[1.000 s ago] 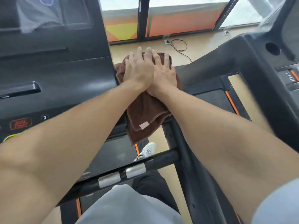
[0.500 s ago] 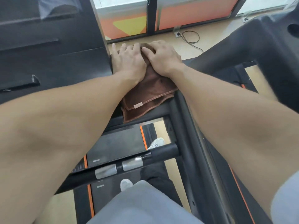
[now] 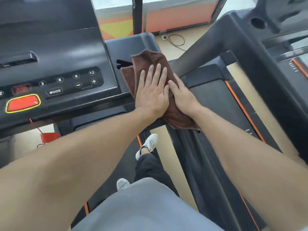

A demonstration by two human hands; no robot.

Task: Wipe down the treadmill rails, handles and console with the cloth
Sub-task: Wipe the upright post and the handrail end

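A brown cloth [image 3: 150, 61] lies on the dark right side rail [image 3: 133, 44] of the treadmill, just right of the console [image 3: 55, 64]. My left hand [image 3: 152, 92] presses flat on the cloth with straight, spread fingers. Beside it, my right hand [image 3: 182, 95] rests on the cloth's right edge, where its fingers reach over the side of the rail; I cannot tell how they lie. The cloth's near end [image 3: 181, 120] hangs off the rail's near edge.
The console carries speed buttons [image 3: 75, 79], a MODE key [image 3: 55, 92] and a red stop button [image 3: 23, 103]. A second treadmill [image 3: 266, 67] stands close on the right. Below are the belt [image 3: 126, 157] and my white shoe [image 3: 148, 144]. A cable [image 3: 176, 40] lies on the floor ahead.
Both hands and the cloth have slid back along the rail toward me. My left hand now lies flat with spread fingers. The view dropped, so the console buttons show.
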